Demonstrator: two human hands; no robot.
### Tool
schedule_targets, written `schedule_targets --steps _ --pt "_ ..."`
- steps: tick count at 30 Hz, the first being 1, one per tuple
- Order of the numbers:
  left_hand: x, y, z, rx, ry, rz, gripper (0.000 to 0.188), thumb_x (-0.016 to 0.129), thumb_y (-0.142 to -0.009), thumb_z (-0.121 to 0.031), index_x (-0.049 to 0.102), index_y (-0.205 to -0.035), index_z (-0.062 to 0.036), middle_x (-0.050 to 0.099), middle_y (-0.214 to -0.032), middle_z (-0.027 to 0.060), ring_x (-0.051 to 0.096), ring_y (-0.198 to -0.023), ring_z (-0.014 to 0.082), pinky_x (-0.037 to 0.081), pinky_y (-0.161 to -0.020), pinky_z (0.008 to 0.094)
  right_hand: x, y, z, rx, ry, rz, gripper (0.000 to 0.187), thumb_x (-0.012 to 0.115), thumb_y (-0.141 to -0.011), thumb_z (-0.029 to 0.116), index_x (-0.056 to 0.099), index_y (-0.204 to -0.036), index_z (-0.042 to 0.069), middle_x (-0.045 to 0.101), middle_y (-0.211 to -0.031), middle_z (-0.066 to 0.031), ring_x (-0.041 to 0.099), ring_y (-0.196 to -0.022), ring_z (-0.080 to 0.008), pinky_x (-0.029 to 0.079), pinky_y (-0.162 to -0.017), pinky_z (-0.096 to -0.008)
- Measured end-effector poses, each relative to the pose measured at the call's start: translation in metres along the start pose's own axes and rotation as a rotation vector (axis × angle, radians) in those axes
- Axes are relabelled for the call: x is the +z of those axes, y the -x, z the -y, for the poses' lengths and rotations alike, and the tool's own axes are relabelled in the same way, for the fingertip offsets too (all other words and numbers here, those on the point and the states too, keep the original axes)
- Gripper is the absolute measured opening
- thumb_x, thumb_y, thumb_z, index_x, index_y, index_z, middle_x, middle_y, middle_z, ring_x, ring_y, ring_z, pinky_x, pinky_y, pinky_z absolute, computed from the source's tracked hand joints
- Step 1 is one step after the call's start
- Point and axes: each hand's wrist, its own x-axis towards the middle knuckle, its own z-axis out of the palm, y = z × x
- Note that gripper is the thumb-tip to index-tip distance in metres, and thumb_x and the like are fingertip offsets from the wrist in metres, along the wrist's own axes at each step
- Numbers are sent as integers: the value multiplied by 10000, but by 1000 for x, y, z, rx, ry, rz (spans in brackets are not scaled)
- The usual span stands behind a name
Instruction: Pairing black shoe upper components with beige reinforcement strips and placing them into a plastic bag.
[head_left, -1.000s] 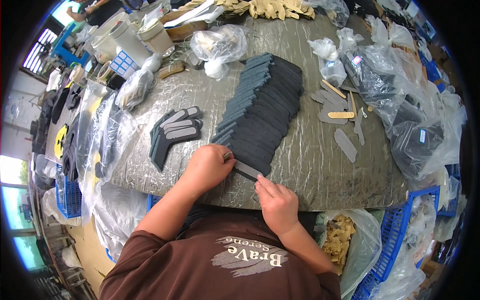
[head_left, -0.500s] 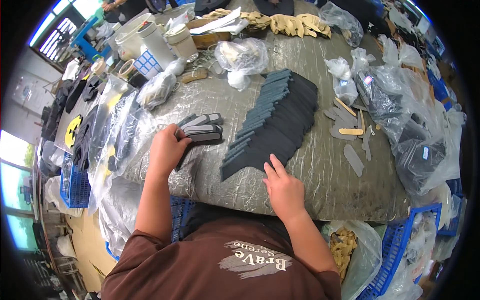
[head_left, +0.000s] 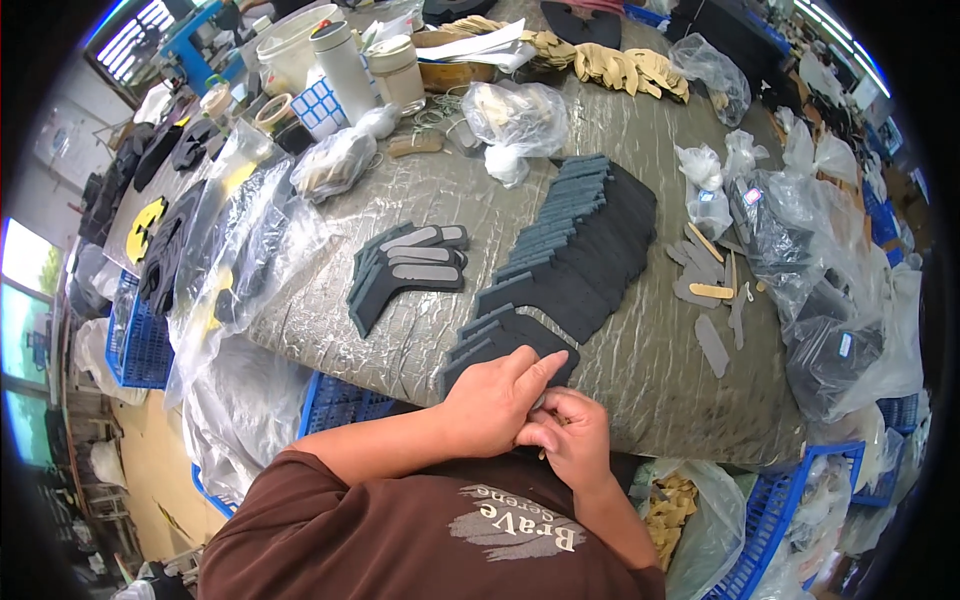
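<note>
My left hand (head_left: 495, 395) and my right hand (head_left: 572, 425) meet at the table's front edge, fingers bent and pressed together. A small greyish bit shows between them, too hidden to name. Under and beyond the left hand lie the nearest flat dark pieces (head_left: 510, 338), which have bluish-grey edges. These sit slightly apart from a long overlapping row of similar dark pieces (head_left: 600, 245). To the left is a small fanned pile of dark pieces (head_left: 385, 290), with light-grey rounded strips (head_left: 425, 272) on top.
Wooden sticks (head_left: 711, 291) and grey scraps (head_left: 712, 345) lie on the right, beside bulging clear plastic bags (head_left: 830, 290). Jars (head_left: 397, 75), a cylinder (head_left: 343, 70) and tan cut pieces (head_left: 630, 72) stand or lie at the back. Blue crates (head_left: 785, 530) flank the table.
My left hand has left the small pile, where the grey-topped pieces now lie spread, and joined my right hand near the front edge. The nearest dark pieces now sit apart from the row.
</note>
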Motion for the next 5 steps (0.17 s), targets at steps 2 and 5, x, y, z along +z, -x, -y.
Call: schedule_targets --steps 2,5 --pt "1 -1 -1 -16 -3 2 905 494 -745 -668 409 -1302 41 487 -910 140 568 -749 305 480 -621 369 -1 2 0 31 -38 -18 59 658 -800 3 613 -777 -28 610 -767 -54 567 -700 -121 452 -628 -256" --pt "-1 0 -3 -74 -16 39 916 478 -751 -677 392 -1321 34 490 -915 137 578 -778 295 484 -638 374 0 2 1 45 -62 -40 45 659 -796 9 630 -795 -26 635 -763 -99 604 -684 -187 482 -632 -302"
